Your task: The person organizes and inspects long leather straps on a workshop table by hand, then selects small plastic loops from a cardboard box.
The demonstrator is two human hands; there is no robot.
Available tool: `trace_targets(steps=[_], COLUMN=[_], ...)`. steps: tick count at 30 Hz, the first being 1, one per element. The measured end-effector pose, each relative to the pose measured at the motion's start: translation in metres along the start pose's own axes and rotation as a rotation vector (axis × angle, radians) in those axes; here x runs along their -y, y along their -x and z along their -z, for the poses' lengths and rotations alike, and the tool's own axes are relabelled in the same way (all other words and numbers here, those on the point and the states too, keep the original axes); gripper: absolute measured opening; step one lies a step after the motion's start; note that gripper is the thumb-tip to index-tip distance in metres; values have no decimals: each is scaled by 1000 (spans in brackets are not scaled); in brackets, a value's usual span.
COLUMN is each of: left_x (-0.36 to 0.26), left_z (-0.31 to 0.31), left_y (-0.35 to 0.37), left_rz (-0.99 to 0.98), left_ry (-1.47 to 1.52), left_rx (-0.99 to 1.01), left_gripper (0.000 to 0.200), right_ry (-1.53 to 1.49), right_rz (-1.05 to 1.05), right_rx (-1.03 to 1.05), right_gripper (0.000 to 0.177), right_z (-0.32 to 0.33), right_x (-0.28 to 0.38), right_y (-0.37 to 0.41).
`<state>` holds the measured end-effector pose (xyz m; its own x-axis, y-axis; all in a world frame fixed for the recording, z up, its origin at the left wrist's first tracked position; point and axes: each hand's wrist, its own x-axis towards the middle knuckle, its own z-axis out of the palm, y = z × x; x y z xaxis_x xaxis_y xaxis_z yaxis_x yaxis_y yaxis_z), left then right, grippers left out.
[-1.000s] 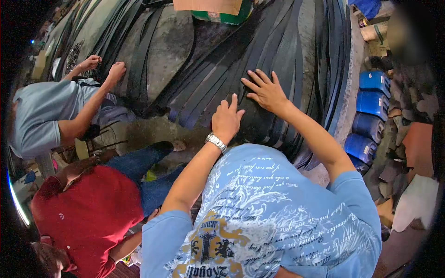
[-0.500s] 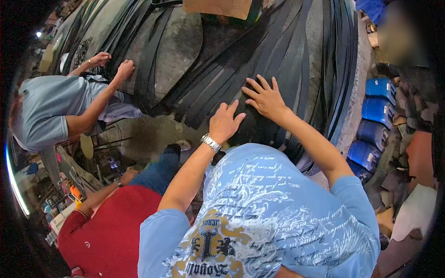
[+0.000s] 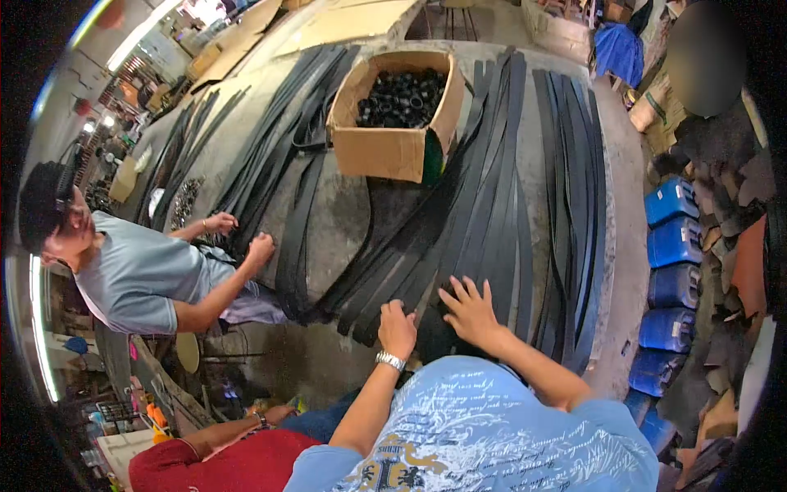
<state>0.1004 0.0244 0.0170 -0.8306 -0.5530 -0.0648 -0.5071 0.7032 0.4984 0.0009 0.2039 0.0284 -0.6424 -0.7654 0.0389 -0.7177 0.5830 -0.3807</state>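
Long black straps [image 3: 484, 221], flat and leather-like, fan out over the table towards me. My left hand [image 3: 398, 332], with a metal watch on its wrist, is at the near ends of the straps. Its fingers are curled in and appear closed on a strap end, which they partly hide. Spread flat on the straps just to the right is my right hand [image 3: 471, 313], open, with its fingers pointing away from me.
A cardboard box [image 3: 381, 153] of small black rings stands on the table [image 3: 328, 246]. More straps [image 3: 566, 213] lie at the right. Blue jerrycans [image 3: 674, 242] line the floor there. A co-worker in grey [image 3: 156, 271] and another in red [image 3: 221, 463] are on the left.
The view has tilted up, bringing the whole box into sight. My left hand's fingers have gone from spread to curled. My right hand stays spread on the straps.
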Motion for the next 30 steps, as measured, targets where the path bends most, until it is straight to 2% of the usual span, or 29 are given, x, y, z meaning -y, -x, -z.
trace_targets(steps=[3, 5, 6, 7, 8, 9, 10, 11, 12, 13, 14, 17, 22, 25, 28, 30], left_x=[2, 5, 6, 30, -12, -26, -33, -38, -37, -35, -23, -20, -10, -11, -14, -11], left_z=[8, 18, 22, -5, 38, 51, 56, 59, 50, 43, 36, 34, 34, 33, 31, 28], left_y=[-22, -42, -45, -46, -44, -39, -36, -33, -29, -26, -27, -15, -4, -1, 1, 1], left_rz=[114, 130, 140, 158, 290, 322, 242, 165, 155, 258, 279, 360, 341, 319, 289, 353], left_ry=[-3, 123, 186, 499, 646, 780, 835, 799, 916, 1098, 1203, 1424, 1549, 1502, 1498, 1485], left_rx=[171, 455, 604, 617, 762, 791, 843, 906, 951, 969, 1028, 956, 954, 930, 901, 877], left_gripper=[35, 39, 42, 47, 51, 43, 37, 27, 33, 45, 58, 69, 77, 79, 77, 68], right_ry=[-141, -259, -425, -592, -764, -998, -1240, -1291, -1380, -1416, -1449, -1529, -1549, -1548, -1554, -1567], right_rz=[-97, -109, -145, -188, -242, -251, -282, -361, -469, -495, -506, -693, -710, -697, -688, -700], right_rx=[55, 51, 69, 89, 117, 163, 219, 227, 152, 183, 201, 208, 215, 231, 242, 239], right_gripper=[58, 52, 46, 40, 37, 34, 35, 36, 31, 28, 25, 21, 23, 24, 25, 24], right_z=[10, 15, 15, 11, 6, 1, -5, 11, -7, -10, -7, -1, 9, 10, 10, 11], right_x=[2, 2, 1, -1, -1, -3, -4, 2, -2, -7, -12, -23, -28, -29, -28, -30], right_y=[20, 29, 30, 27, 28, 21, 10, 2, -2, -10, -18, -25, -23, -22, -21, -21])
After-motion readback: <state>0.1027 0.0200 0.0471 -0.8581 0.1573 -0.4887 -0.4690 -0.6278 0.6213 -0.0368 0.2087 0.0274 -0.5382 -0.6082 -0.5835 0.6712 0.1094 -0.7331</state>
